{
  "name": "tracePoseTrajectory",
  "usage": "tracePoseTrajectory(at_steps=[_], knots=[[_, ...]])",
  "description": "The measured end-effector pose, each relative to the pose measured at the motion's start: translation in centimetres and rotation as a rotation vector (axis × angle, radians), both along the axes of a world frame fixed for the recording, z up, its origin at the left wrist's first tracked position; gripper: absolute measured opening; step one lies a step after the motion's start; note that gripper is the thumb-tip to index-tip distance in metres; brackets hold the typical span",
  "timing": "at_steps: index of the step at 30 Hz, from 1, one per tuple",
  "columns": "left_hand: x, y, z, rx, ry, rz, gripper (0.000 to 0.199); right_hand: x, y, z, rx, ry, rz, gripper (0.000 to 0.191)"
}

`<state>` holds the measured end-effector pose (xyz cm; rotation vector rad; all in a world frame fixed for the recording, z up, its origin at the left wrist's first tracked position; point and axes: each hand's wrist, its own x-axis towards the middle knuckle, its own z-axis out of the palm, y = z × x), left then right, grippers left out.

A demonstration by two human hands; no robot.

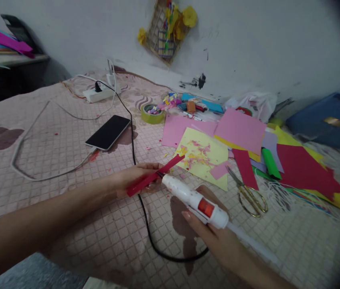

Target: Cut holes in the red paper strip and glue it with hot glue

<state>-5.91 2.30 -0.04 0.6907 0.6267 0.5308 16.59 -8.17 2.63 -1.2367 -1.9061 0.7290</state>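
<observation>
My left hand (140,176) holds a narrow folded red paper strip (154,176), which slants up to the right above the checked cloth. My right hand (215,224) is wrapped round a white glue gun (185,192) with a red window in its side. The gun's dark tip meets the strip near its middle, or lies just over it. A long pale glue stick (251,243) sticks out of the gun's back end. From below the gun a black cord (148,233) loops across the cloth.
Gold-handled scissors (248,196) lie right of the gun, beside pink, yellow and red papers (305,168). A yellow sheet (203,156) bears paper scraps. Farther back are a green tape roll (152,117), a phone (108,132) on a white cable and a power strip (100,94).
</observation>
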Motion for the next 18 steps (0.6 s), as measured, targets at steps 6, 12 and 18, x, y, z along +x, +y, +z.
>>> tracePoseTrajectory(at_steps=[6,12,18], knots=[[0.1,0.1,-0.1,-0.014,-0.062,-0.020,0.019,1.0,0.4,-0.8,-0.028,-0.006,-0.070,0.023],[-0.1,0.2,-0.1,-0.008,-0.081,-0.043,0.013,2.3,0.6,-1.8,-0.002,-0.036,-0.180,0.019],[-0.2,0.3,0.0,-0.001,-0.078,-0.048,0.018,2.7,1.2,-1.8,0.046,-0.030,-0.261,0.031]])
